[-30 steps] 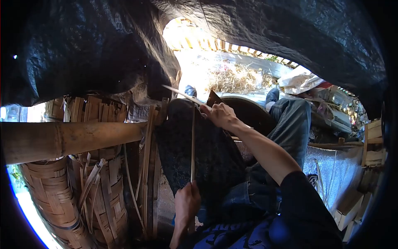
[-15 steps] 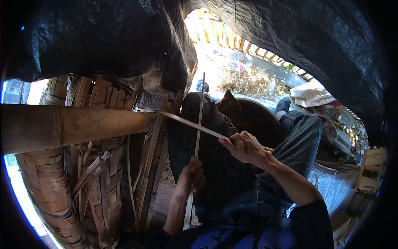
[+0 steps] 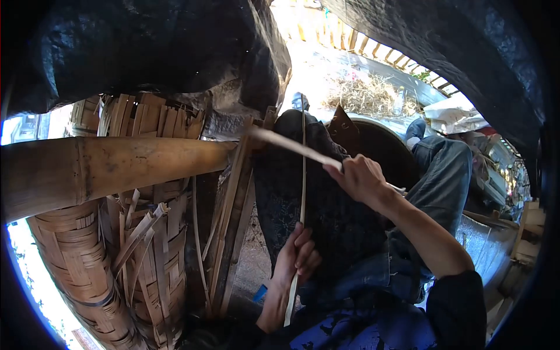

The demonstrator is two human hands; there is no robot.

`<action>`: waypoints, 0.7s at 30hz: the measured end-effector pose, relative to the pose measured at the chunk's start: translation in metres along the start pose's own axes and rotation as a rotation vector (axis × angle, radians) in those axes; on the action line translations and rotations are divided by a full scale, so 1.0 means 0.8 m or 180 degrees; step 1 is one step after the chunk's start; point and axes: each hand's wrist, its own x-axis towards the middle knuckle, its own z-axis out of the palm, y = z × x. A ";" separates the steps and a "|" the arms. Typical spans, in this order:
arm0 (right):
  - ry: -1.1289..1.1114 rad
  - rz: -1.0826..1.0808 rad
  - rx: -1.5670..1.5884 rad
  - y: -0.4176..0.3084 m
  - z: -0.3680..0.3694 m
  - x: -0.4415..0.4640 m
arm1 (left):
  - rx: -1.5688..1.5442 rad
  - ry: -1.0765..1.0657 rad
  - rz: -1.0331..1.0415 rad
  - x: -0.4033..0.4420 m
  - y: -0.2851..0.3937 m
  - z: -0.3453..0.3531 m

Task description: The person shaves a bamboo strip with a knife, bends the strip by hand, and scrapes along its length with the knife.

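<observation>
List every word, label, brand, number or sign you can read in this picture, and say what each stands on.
None can be read.
Shirt print: blue with dark shapes, too unclear to tell whether it holds letters.
Blade in the right hand: blurred, no marking can be made out.
Clutter at the picture's right: too small and blurred to read any label.

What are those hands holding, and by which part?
The left hand grips a thin strip below its middle. The right hand holds a long, blade-like tool, blurred here, toward its near end.
</observation>
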 end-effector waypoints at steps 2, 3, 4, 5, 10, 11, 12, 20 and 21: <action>0.0863 -0.0968 -0.0806 0.016 0.019 0.014 | -0.0092 -0.0017 -0.0068 -0.009 -0.004 -0.005; 0.1242 -0.1531 -0.1350 0.025 0.021 0.021 | -0.0172 0.0007 0.0019 -0.008 -0.003 -0.007; 0.1248 -0.1517 -0.1424 0.030 0.025 0.026 | -0.0267 0.0011 0.0113 -0.006 -0.001 -0.008; 0.1512 -0.1647 -0.1707 0.033 0.032 0.031 | -0.0334 -0.0138 0.0146 -0.005 -0.001 -0.012; 0.0203 -0.0503 -0.0625 0.047 0.043 0.097 | -0.0179 -0.0158 0.0120 -0.019 -0.007 -0.008; -0.0021 0.0606 0.0308 0.032 0.017 0.113 | -0.0071 -0.0180 0.0086 -0.024 -0.008 -0.008; 0.0009 0.0621 0.0313 0.038 0.013 0.122 | 0.0032 -0.0208 0.0039 -0.027 -0.010 -0.008; -0.0194 0.1067 0.0851 0.059 -0.039 0.082 | 0.2164 0.0739 0.0453 -0.017 0.005 0.031; -0.0292 0.1035 0.0880 0.053 -0.058 0.051 | 0.2805 0.1234 0.0574 -0.005 0.005 0.042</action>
